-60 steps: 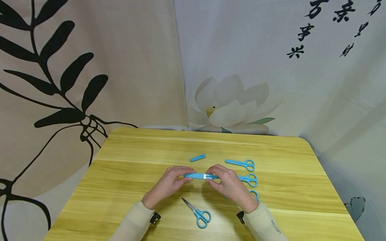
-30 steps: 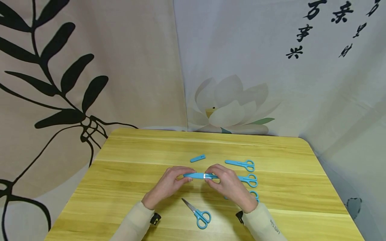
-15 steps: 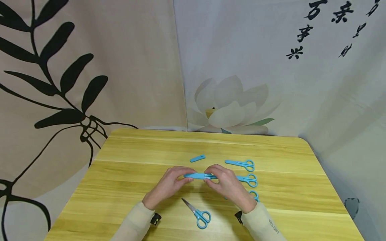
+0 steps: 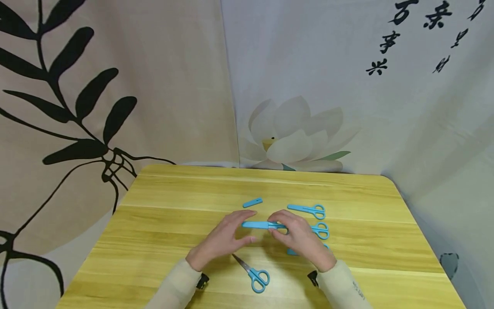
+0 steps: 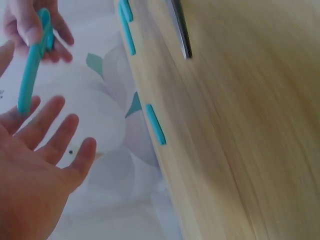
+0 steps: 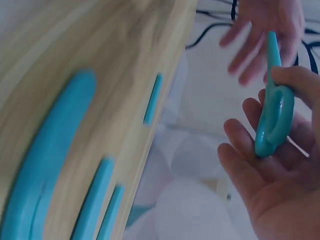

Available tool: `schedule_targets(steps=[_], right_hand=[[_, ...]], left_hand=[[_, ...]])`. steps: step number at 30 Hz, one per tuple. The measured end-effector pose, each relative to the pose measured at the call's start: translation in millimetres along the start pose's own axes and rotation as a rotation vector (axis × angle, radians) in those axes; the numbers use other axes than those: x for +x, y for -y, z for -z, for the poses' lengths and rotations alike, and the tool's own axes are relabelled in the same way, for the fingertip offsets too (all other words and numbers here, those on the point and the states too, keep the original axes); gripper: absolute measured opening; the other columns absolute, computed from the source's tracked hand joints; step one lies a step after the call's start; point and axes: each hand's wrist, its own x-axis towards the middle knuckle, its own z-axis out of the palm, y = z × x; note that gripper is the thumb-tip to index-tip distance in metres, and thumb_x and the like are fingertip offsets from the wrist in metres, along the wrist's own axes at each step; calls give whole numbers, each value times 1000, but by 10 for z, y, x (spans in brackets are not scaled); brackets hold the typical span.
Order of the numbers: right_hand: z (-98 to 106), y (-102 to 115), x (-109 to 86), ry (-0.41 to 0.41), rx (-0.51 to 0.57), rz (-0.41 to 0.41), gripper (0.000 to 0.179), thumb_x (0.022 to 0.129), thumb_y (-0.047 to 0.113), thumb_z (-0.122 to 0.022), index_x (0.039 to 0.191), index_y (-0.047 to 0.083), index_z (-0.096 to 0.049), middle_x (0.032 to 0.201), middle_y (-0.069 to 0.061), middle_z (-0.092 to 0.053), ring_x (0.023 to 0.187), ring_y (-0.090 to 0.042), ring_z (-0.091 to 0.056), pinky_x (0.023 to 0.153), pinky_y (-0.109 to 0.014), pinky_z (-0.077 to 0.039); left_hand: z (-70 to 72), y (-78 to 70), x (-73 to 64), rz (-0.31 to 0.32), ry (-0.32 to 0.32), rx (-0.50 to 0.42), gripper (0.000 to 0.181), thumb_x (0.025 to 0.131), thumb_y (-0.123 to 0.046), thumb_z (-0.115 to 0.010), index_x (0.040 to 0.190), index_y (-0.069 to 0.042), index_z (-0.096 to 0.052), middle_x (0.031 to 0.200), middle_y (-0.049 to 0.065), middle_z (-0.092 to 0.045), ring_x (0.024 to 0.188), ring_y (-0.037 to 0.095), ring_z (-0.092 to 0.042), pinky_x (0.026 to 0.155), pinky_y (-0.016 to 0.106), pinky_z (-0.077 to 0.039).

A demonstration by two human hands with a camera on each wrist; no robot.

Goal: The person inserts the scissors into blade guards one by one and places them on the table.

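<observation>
My right hand (image 4: 302,238) pinches a pair of blue scissors (image 4: 254,225) by the handle end, a blue cap covering the blades. In the right wrist view the thumb presses the handle of these scissors (image 6: 276,112) against curled fingers. My left hand (image 4: 224,238) is spread around the cap's tip, thumb and fingers apart; its open fingers also show in the left wrist view, by the tip of the scissors (image 5: 31,82). Below the hands, uncapped scissors (image 4: 257,278) lie with bare metal blades pointing up-left. A loose blue cap (image 4: 252,202) rests beyond the hands.
Capped blue scissors (image 4: 308,209) lie at the right, with another pair (image 4: 321,231) below them, partly behind the right hand. A third pair (image 4: 292,252) is mostly hidden by that hand. The wooden table (image 4: 173,184) ends at a printed curtain (image 4: 185,86).
My left hand has let go of the cap and spread its fingers. The right hand has moved slightly right with the scissors; the silver gap at the cap's mouth has closed.
</observation>
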Motion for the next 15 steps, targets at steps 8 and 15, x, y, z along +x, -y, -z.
schedule_targets(steps=[8,15], right_hand=[[391,-391,-324,-74,-33,-94,24,91,11,-81,113,15,-73,123,-4,-72,114,-29,-69,89,-50,-59],[677,-704,-559,-90,-99,-131,30,91,4,-79,119,10,-70,123,-6,-71,116,-31,-67,92,-53,-56]], left_hand=[[141,129,-142,106,-42,17,71,98,-41,-73,157,-15,-44,161,8,-42,147,36,-39,116,59,-36],[207,249,-198,142,-74,17,69,98,-42,-72,157,-16,-45,160,8,-44,146,35,-40,116,58,-37]])
